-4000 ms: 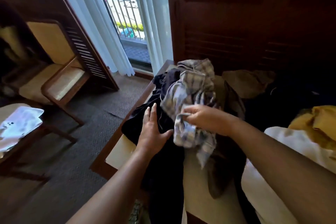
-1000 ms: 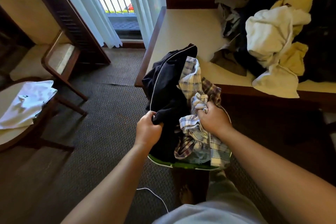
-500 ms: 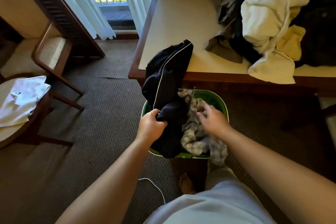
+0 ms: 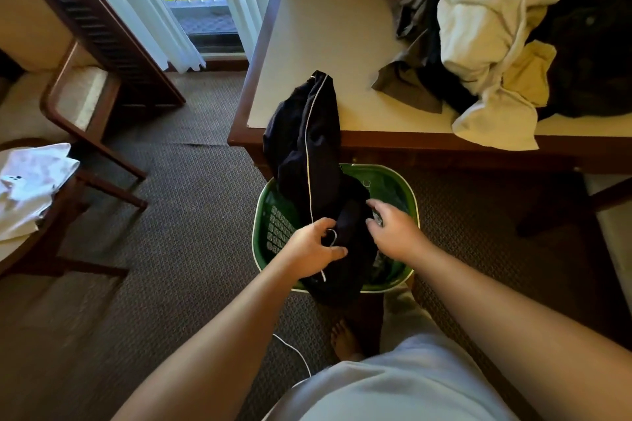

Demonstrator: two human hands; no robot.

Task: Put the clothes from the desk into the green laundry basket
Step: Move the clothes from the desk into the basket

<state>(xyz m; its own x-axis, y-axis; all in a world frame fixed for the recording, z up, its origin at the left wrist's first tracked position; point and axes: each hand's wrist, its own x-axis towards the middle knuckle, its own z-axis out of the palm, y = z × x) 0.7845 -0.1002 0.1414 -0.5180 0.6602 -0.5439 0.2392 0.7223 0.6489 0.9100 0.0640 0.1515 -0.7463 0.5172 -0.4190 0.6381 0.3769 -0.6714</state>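
Observation:
A green laundry basket (image 4: 278, 229) stands on the carpet in front of the desk (image 4: 328, 44). A black garment with white piping (image 4: 307, 147) hangs from the desk's front edge down into the basket. My left hand (image 4: 313, 251) grips its lower part over the basket. My right hand (image 4: 393, 232) hovers over the basket beside the garment with fingers loosely spread, holding nothing. The plaid shirt lies inside the basket, mostly hidden. On the desk's right side remains a heap of clothes: white (image 4: 485, 27), yellow (image 4: 526, 75), grey (image 4: 407, 79) and black (image 4: 595, 55) pieces.
A wooden armchair (image 4: 68, 92) stands at the left, with a low round table carrying white cloth (image 4: 30, 184) in front of it. A white cable (image 4: 294, 352) lies on the carpet by my bare foot (image 4: 343, 338). Curtains and a balcony door are behind.
The plaid shirt has dropped from my right hand into the basket and that hand has opened. My left hand has pulled the black garment lower into the basket.

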